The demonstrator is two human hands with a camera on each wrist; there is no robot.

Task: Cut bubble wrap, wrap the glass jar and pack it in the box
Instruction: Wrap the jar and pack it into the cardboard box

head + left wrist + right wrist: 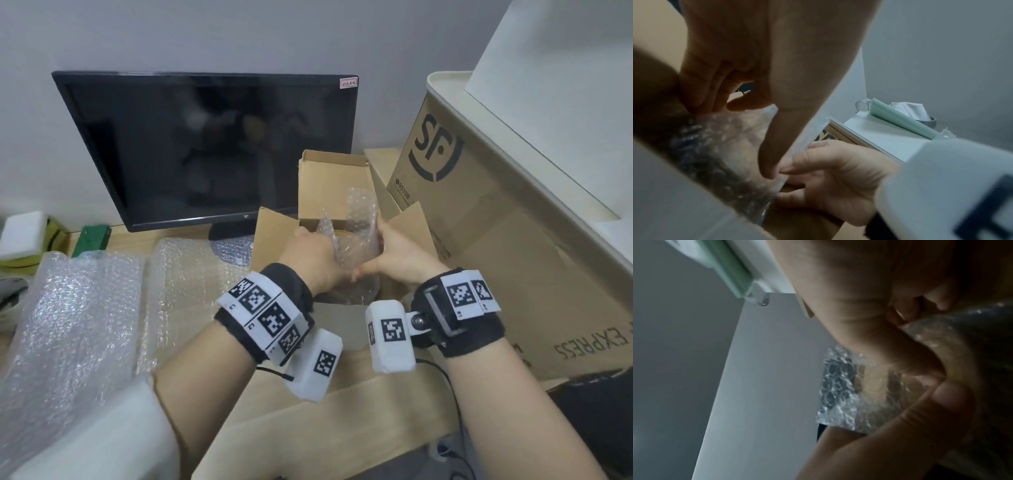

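Note:
The glass jar, wrapped in clear bubble wrap (356, 240), stands upright inside the small open cardboard box (274, 233), with loose wrap ends sticking up above it. My left hand (310, 255) grips its left side and my right hand (400, 255) grips its right side, thumbs nearly meeting at the front. In the left wrist view my left fingers (711, 84) curl onto the wrapped jar (715, 146) and my right hand (838, 175) pinches the wrap edge. The right wrist view shows bubble wrap (840, 394) under my right hand (859, 305). The jar's base is hidden.
A dark monitor (205, 147) stands behind the box. A large printed shipping carton (496, 246) fills the right side, with a white bin (455, 89) on it. Sheets of bubble wrap (85, 308) lie at the left, near a green item (90, 236) and white foam (20, 233).

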